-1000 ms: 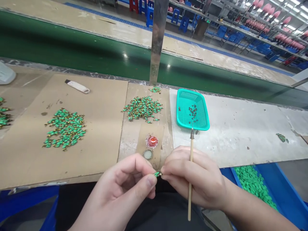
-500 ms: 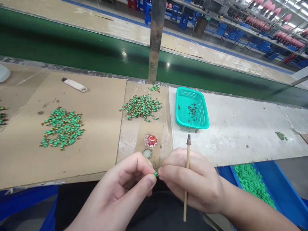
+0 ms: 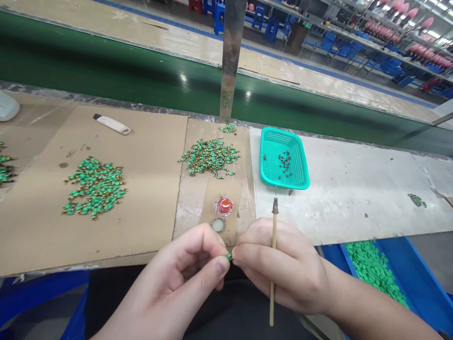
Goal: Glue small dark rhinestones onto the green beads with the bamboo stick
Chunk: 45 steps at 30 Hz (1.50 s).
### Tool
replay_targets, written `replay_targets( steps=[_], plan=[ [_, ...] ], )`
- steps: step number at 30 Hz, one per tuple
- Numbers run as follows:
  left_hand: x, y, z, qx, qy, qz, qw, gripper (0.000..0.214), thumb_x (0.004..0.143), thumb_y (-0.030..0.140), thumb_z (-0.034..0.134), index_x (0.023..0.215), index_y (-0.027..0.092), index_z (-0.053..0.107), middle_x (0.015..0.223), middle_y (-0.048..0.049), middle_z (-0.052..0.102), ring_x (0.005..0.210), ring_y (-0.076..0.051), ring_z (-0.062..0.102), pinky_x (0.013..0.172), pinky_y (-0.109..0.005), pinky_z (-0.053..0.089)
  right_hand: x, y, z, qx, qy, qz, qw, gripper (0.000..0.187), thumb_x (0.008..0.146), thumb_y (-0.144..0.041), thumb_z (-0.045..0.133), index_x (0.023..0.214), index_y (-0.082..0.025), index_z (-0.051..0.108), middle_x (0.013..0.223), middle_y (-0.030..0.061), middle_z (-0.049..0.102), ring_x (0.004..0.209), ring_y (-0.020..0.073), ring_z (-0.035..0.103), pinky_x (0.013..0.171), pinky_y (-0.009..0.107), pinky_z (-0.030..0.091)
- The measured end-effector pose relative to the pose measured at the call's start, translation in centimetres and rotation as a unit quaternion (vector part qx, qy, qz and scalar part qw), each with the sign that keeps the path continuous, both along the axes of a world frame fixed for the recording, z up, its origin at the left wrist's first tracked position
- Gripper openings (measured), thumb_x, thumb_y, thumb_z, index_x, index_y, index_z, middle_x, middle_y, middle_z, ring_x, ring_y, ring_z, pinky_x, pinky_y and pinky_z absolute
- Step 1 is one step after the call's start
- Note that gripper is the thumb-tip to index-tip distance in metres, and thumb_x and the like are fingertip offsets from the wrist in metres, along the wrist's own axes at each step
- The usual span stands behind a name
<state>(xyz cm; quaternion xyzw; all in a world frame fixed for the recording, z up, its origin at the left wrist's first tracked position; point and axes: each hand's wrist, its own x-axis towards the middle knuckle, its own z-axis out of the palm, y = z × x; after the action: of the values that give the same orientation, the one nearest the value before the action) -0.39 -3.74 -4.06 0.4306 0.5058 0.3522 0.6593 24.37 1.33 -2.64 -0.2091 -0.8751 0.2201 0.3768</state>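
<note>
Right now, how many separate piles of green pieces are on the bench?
5: edge pile, left cardboard pile, centre pile, small rear pile, far-right pile. Others may lie out of view.

Pinched green piece [image 3: 229,256], mostly hidden

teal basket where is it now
In the head view, the teal mesh basket sits on the white board, to the right of the pile of green pieces and just beyond the tip of the stick in the right hand.

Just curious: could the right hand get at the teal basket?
Probably yes: the right hand sits near the teal basket, with only white board between, though it is holding a stick.
</note>
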Motion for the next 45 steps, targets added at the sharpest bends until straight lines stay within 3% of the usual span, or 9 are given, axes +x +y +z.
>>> replay_targets(
  steps=[16, 27, 31, 35, 37, 38, 40, 43, 45],
  plan=[
    [0.2, 0.3, 0.1, 0.002, -0.019, -0.01, 1.0, 0.039, 0.111, 0.06, 0.083, 0.089, 0.029, 0.076, 0.079, -0.0006, 0.073, 0.077, -0.022, 0.064, 0.072, -0.029, 0.055, -0.1, -0.1, 0.0, -0.017, -0.01, 0.001, 1.0, 0.019, 0.12, -0.008, 0.06, 0.127, -0.015, 0.076, 0.099, 0.0061, 0.078, 0.083, 0.0194, 0.071, 0.076, 0.034, 0.067],
    [0.7, 1.6, 0.5, 0.012, -0.042, -0.011, 0.999, 0.033, 0.112, 0.05, 0.08, 0.09, 0.026, 0.073, 0.079, 0.0002, 0.071, 0.078, -0.02, 0.064, 0.075, -0.03, 0.054, -0.9, 0.8, -0.3, -0.008, 0.005, -0.012, 1.0, 0.021, 0.121, -0.007, 0.057, 0.116, -0.015, 0.076, 0.093, 0.007, 0.075, 0.081, 0.0205, 0.069, 0.072, 0.033, 0.062],
    [1.4, 2.5, 1.1, 0.057, 0.002, -0.015, 0.998, 0.028, 0.11, 0.042, 0.073, 0.088, 0.026, 0.067, 0.075, 0.0002, 0.068, 0.073, -0.02, 0.065, 0.072, -0.032, 0.057, -0.6, 1.6, -0.3, -0.013, 0.004, -0.019, 1.0, 0.022, 0.119, -0.005, 0.058, 0.114, -0.017, 0.076, 0.093, 0.0061, 0.079, 0.08, 0.0196, 0.075, 0.073, 0.032, 0.064],
    [1.9, 5.6, 0.8, 0.146, 0.108, -0.021, 0.983, 0.02, 0.11, 0.035, 0.065, 0.092, 0.026, 0.064, 0.078, -0.0026, 0.074, 0.071, -0.022, 0.072, 0.07, -0.036, 0.064, 0.9, 3.1, -1.2, 0.035, -0.023, -0.113, 0.993, 0.01, 0.117, -0.016, 0.072, 0.121, -0.023, 0.079, 0.104, 0.0055, 0.09, 0.089, 0.0216, 0.088, 0.081, 0.03, 0.072],
    [1.8, 8.4, 0.2, 0.206, 0.185, 0.003, 0.961, 0.02, 0.113, 0.03, 0.065, 0.094, 0.025, 0.07, 0.093, -0.0074, 0.082, 0.091, -0.026, 0.08, 0.089, -0.043, 0.068, 1.7, 3.7, -1.9, 0.056, -0.018, -0.179, 0.982, 0.004, 0.116, -0.024, 0.077, 0.117, -0.025, 0.08, 0.099, 0.0038, 0.09, 0.083, 0.0232, 0.089, 0.078, 0.031, 0.073],
    [1.7, 9.9, -0.2, 0.239, 0.231, 0.01, 0.943, 0.018, 0.112, 0.027, 0.07, 0.095, 0.024, 0.075, 0.106, -0.0098, 0.085, 0.111, -0.03, 0.081, 0.105, -0.049, 0.066, 2.1, 3.9, -2.2, 0.058, -0.016, -0.204, 0.977, 0.004, 0.116, -0.027, 0.077, 0.114, -0.026, 0.081, 0.097, 0.0032, 0.09, 0.08, 0.0238, 0.089, 0.075, 0.032, 0.073],
    [1.7, 13.2, -0.9, 0.289, 0.318, 0.015, 0.903, 0.012, 0.111, 0.023, 0.078, 0.099, 0.022, 0.081, 0.124, -0.0112, 0.086, 0.139, -0.036, 0.074, 0.126, -0.063, 0.056, 2.6, 3.8, -2.8, 0.054, -0.017, -0.227, 0.972, 0.011, 0.117, -0.032, 0.076, 0.108, -0.028, 0.081, 0.093, 0.0028, 0.089, 0.075, 0.0244, 0.088, 0.071, 0.032, 0.072],
    [2.1, 16.9, -2.0, 0.328, 0.405, 0.002, 0.853, 0.011, 0.111, 0.029, 0.087, 0.118, 0.02, 0.085, 0.141, -0.0106, 0.085, 0.142, -0.036, 0.076, 0.124, -0.065, 0.06, 3.4, 2.9, -3.9, 0.01, -0.008, -0.244, 0.97, 0.027, 0.122, -0.043, 0.069, 0.103, -0.029, 0.083, 0.093, 0.0037, 0.091, 0.076, 0.0256, 0.089, 0.069, 0.031, 0.072],
    [2.1, 17.8, -2.5, 0.345, 0.439, 0.0, 0.83, 0.016, 0.113, 0.032, 0.086, 0.125, 0.021, 0.085, 0.144, -0.0111, 0.085, 0.138, -0.035, 0.078, 0.121, -0.063, 0.064, 4.3, 2.3, -5.0, -0.058, 0.02, -0.269, 0.961, 0.039, 0.125, -0.054, 0.061, 0.107, -0.03, 0.087, 0.091, 0.0049, 0.09, 0.078, 0.0287, 0.09, 0.07, 0.035, 0.074]
  ],
)
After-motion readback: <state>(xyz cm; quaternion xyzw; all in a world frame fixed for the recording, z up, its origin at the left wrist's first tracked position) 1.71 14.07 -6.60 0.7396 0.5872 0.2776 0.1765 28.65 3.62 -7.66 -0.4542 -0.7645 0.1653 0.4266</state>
